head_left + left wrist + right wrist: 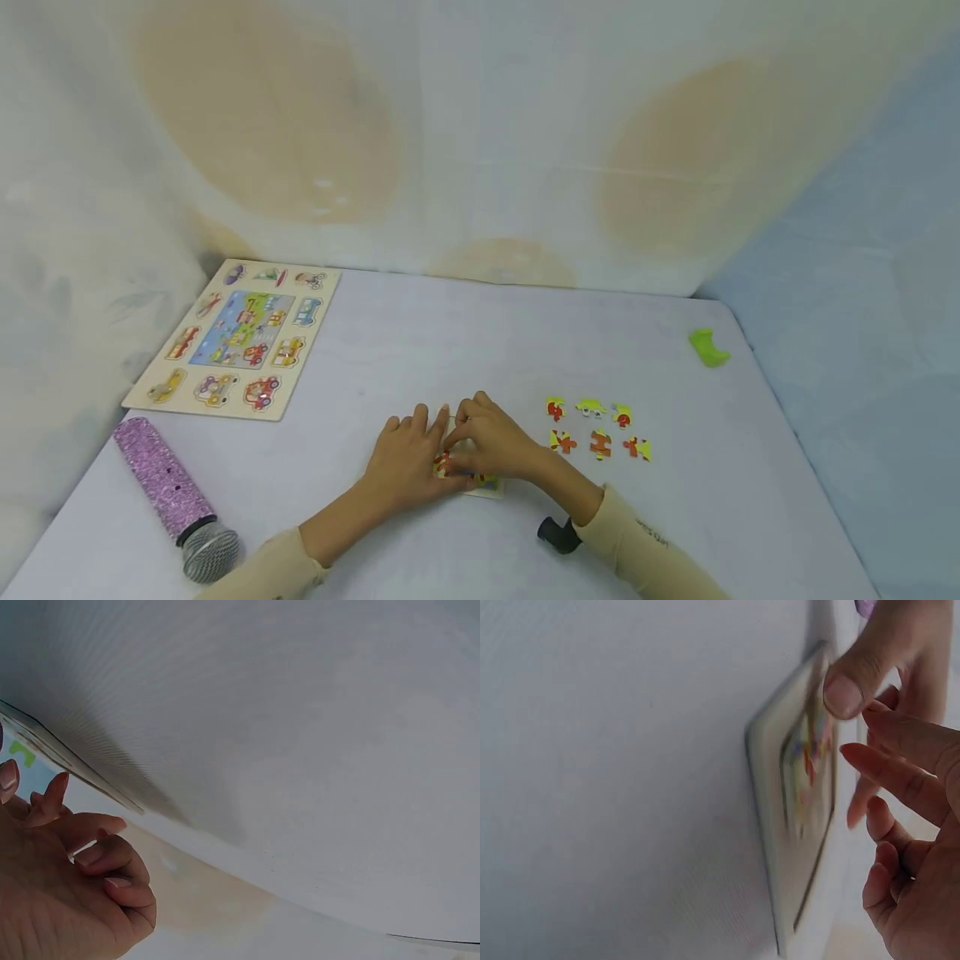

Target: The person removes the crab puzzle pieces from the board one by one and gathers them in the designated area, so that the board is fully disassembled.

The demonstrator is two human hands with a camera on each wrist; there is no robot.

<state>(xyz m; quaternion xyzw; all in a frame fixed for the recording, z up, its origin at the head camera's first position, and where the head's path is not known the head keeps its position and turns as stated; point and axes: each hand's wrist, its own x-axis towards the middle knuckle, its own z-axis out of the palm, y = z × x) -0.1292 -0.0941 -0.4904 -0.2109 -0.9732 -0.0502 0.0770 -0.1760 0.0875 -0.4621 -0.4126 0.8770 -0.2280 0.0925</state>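
Between the two hands lies a small wooden puzzle board (784, 862), its inner recess partly filled with colourful pieces (808, 765). Most of it is hidden by the hands in the head view, where a pale corner and red and yellow pieces (441, 464) show. My left hand (405, 458) rests over the board's left side, fingers loosely bent, thumb reaching across the near part. From the right, my right hand (491, 437) reaches over the board, thumb and index fingertips close at the pieces and close by the left thumb. No piece shows between its fingertips.
Several loose jigsaw pieces (601, 444) lie in two rows to the right. A larger vehicle puzzle board (307, 367) sits at the back left, a pink glittery microphone (165, 479) at the front left. A green piece (708, 347) lies far right, a black object (558, 535) beside the right sleeve.
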